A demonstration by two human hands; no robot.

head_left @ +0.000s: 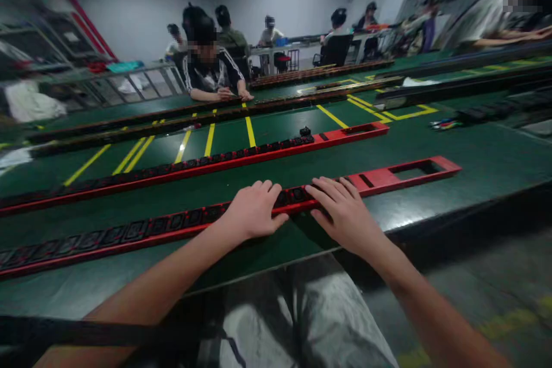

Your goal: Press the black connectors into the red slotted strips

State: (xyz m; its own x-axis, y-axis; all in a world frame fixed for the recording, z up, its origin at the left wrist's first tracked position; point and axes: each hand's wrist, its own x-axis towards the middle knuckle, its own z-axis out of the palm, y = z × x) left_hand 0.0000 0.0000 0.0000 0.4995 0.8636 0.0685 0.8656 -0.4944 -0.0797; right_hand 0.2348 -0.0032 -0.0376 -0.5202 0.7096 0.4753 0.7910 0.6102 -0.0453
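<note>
Sockets sit in a row along the near red strip [172, 224], a long rail lying across the green table [474, 155] close to its front edge. The left hand [254, 210] rests palm down on the strip, fingers together and curled over its far side, pressing rather than gripping. Between the two hands a pair of black sockets [295, 195] shows. The right hand [345, 210] lies flat just beside them, fingers spread a little across the rail, closed on nothing. By my reading the sockets are being pushed home into the rail, and the filled part ends about here; to the right the strip runs on with open slots [409, 171]. A further socket would need to be lined up squarely over its opening and pressed evenly.

Behind it lies a second red strip [259, 152], likewise partly filled, with one loose black piece [305, 131] on it. Yellow lines [250, 129] mark the table. Farther back darker strips [302, 100] stretch across, a seated person [211, 66] leans on one, and more people [302, 29] sit by the grey wall.
</note>
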